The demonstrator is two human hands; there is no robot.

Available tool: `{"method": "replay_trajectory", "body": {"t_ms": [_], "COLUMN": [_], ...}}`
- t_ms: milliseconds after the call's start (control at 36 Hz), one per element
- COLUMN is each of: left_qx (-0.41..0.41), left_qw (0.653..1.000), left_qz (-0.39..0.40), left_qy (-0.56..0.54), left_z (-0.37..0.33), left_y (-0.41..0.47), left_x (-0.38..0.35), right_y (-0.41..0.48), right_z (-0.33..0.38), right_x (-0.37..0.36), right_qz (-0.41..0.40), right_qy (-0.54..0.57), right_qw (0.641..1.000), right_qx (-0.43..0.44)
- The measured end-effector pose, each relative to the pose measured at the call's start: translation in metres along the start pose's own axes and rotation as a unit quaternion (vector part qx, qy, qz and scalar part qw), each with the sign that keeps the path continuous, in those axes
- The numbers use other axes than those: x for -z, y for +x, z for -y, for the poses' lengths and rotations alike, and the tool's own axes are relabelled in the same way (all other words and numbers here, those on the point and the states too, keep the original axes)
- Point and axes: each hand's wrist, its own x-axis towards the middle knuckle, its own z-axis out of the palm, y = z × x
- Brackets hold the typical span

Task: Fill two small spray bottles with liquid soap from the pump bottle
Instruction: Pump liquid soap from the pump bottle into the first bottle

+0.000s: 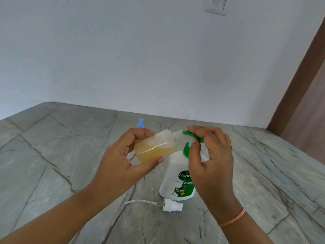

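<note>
Grey veined stone counter [52,155], pale wall [123,50] behind; switch plate [215,6] high up, brown door frame [299,76] right

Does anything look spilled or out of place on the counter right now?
No spill shows. The white spray cap with its thin tube lies on its side on the grey stone counter, off any bottle. The left hand holds the small clear bottle of amber liquid tilted nearly flat, uncapped.

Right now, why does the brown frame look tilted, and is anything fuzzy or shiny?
Head view: the wide lens probably makes the brown frame lean; in the same view the light is soft and even, with no strong glare on the small bottle or pump bottle; also in the head view, the blue cap far back looks fuzzy, while the pump bottle's label reads sharp.
</note>
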Motion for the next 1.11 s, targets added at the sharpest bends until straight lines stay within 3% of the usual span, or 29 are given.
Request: {"method": "replay_trajectory", "body": {"t_ms": [1111], "left_qx": [0.021], "left_qw": [1.000], "left_qz": [-0.002], "left_qy": [0.000], "left_z": [0.001], "left_y": [-0.001], "left_x": [0.000], "right_y": [-0.003], "right_z": [-0.002], "right_x": [-0.006], "right_qz": [-0.011], "right_qy": [0.008], "right_qw": [1.000], "right_qx": [0.008]}}
